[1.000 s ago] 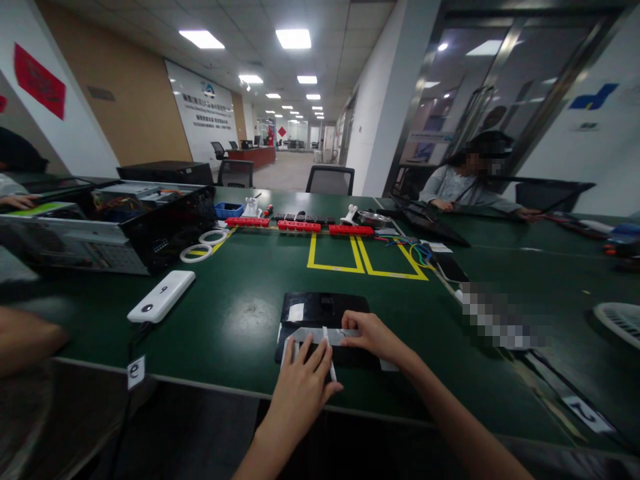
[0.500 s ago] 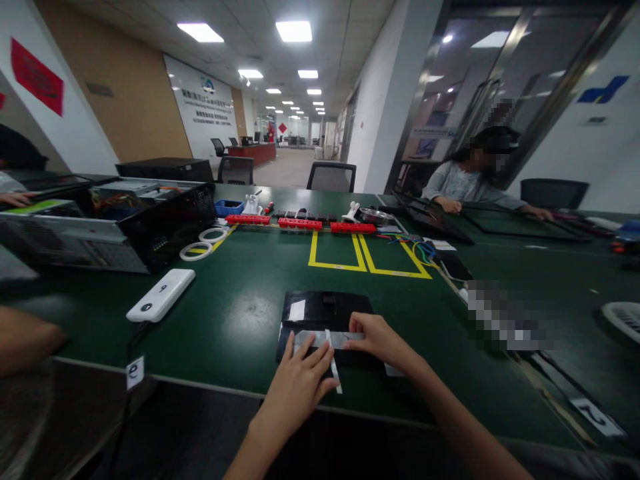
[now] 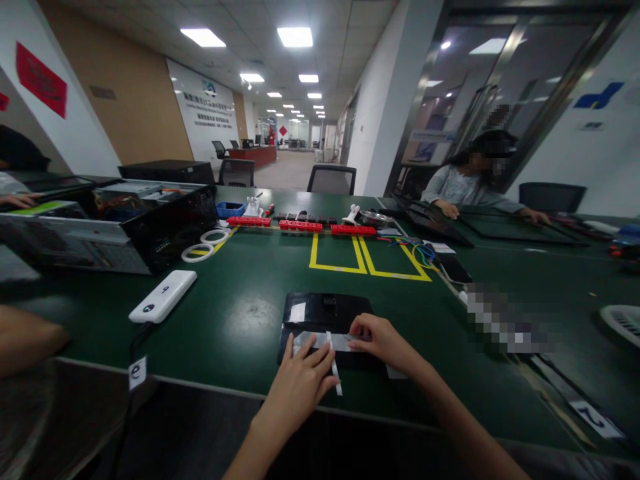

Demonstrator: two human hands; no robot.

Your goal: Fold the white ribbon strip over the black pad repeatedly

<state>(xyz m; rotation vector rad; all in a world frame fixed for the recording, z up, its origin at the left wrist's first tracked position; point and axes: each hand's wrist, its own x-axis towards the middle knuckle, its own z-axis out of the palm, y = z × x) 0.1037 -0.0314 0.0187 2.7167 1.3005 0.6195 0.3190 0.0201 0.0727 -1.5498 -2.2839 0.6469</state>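
Observation:
A glossy black panel [image 3: 327,305] with a white label [image 3: 298,313] lies on the green table in front of me. Across its nearer half runs a silvery-grey strip [image 3: 342,343], crossed by a narrow white strip [image 3: 338,380] that hangs over the panel's near edge. My left hand [image 3: 304,373] rests flat on the left part of the grey strip, fingers spread. At the strip's right end, my right hand [image 3: 376,339] is closed in a pinch; what sits between its fingertips is too small to make out. A pale flat piece [image 3: 396,373] lies partly under my right forearm.
An opened computer case [image 3: 150,227] stands at left, near white tape rings [image 3: 197,252] and a white power bank [image 3: 164,297] with a cable. Red holders [image 3: 300,225] line the back. A phone [image 3: 454,270] and wires lie right; another person [image 3: 465,183] works at far right.
My right hand's fingers have shifted slightly at the strip's right end. My left hand stays in place, and the view has tilted very slightly.

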